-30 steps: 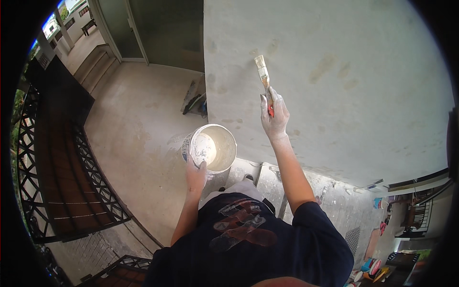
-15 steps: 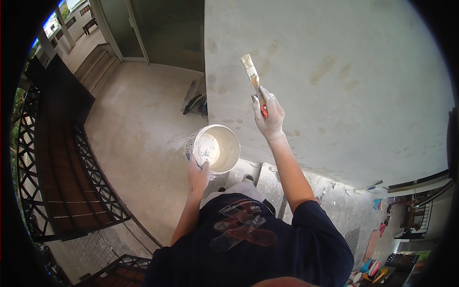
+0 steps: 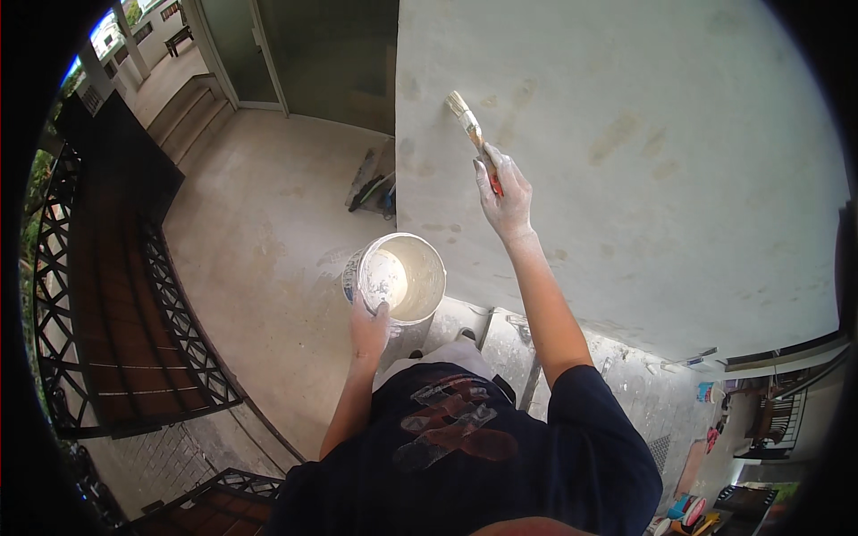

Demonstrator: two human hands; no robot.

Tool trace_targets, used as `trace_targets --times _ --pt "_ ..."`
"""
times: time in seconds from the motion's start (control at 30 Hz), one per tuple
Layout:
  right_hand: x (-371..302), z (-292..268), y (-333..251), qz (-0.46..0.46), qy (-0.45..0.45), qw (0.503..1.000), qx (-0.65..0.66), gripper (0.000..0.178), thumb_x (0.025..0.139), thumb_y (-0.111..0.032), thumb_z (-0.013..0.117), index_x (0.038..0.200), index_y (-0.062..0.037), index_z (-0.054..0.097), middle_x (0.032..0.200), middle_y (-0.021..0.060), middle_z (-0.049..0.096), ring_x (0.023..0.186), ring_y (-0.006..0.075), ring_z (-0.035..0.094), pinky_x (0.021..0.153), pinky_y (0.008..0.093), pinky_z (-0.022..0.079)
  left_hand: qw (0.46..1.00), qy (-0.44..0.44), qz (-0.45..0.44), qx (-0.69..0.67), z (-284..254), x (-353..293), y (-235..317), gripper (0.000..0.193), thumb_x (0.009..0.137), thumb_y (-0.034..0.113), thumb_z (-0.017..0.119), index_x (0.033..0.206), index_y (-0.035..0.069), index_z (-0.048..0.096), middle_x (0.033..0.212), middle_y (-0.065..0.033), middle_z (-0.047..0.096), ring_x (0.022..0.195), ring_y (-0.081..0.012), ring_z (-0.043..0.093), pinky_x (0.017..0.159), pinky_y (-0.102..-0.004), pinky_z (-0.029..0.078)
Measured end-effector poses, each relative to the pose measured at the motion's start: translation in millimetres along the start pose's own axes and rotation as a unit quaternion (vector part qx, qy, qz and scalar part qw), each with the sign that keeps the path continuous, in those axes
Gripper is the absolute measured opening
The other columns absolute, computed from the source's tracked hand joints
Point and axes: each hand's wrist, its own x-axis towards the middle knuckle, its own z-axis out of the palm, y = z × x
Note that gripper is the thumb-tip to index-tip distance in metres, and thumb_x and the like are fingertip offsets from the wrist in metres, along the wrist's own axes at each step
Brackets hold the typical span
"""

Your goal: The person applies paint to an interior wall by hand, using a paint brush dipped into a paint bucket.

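Held up against the pale wall (image 3: 626, 214) is a flat paintbrush (image 3: 470, 124) with whitish bristles and a wooden, red-ended handle. My right hand (image 3: 508, 198) is closed round that handle, its fingers dusted white. The bristles point up and to the left, at the wall; whether they touch it I cannot tell. Lower left, my left hand (image 3: 369, 329) grips a white plastic bucket (image 3: 427, 277) by its near side. The bucket is tilted so its inside shows, with a whitish layer at the bottom. Some fingers of my left hand are hidden by the bucket.
Several tan patches (image 3: 617, 136) mark the wall. A dark metal railing (image 3: 188, 304) runs along the left. At the back are a glass door (image 3: 313, 67) and steps (image 3: 186, 116). Tools (image 3: 374, 192) lean by the wall corner. Below me is a whitish platform (image 3: 460, 320).
The paintbrush has shifted slightly left and up over the wall, its handle tilting more. My left hand and the bucket stay nearly in place. The view has turned a little.
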Motion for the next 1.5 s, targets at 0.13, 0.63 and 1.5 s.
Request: trace_targets --times 0.13,0.63,1.5 --pt "-2 2 4 0.008 0.032 0.999 -0.009 0.035 0.088 0.002 0.069 0.121 0.0004 0.06 0.096 0.0152 0.067 0.08 0.0295 0.066 0.07 0.036 0.054 1.0 0.002 0.003 0.009 -1 1 2 0.059 0.084 0.007 0.065 0.138 -0.006 0.047 0.126 -0.026 0.062 0.118 -0.0358 0.062 0.1 -0.0397 0.047" --pt "-13 -11 -34 0.089 0.062 0.994 0.029 0.026 0.088 0.001 0.069 0.114 0.0023 0.065 0.091 0.0145 0.069 0.071 0.0223 0.066 0.065 0.0302 0.052 1.0 -0.013 0.002 0.018 -2 7 6 0.059 0.083 0.008 0.066 0.138 -0.006 0.047 0.124 -0.028 0.062 0.117 -0.039 0.061 0.099 -0.0418 0.047" --pt "-219 -32 -90 0.61 0.177 0.668 0.388 0.031 0.102 -0.026 0.059 0.104 0.0039 0.065 0.081 0.0112 0.067 0.052 0.0142 0.056 0.046 0.026 0.047 0.998 -0.066 -0.008 0.017 13 17 -32 0.056 0.082 0.01 0.07 0.133 -0.002 0.053 0.12 -0.0231 0.067 0.113 -0.0359 0.064 0.097 -0.0406 0.049"
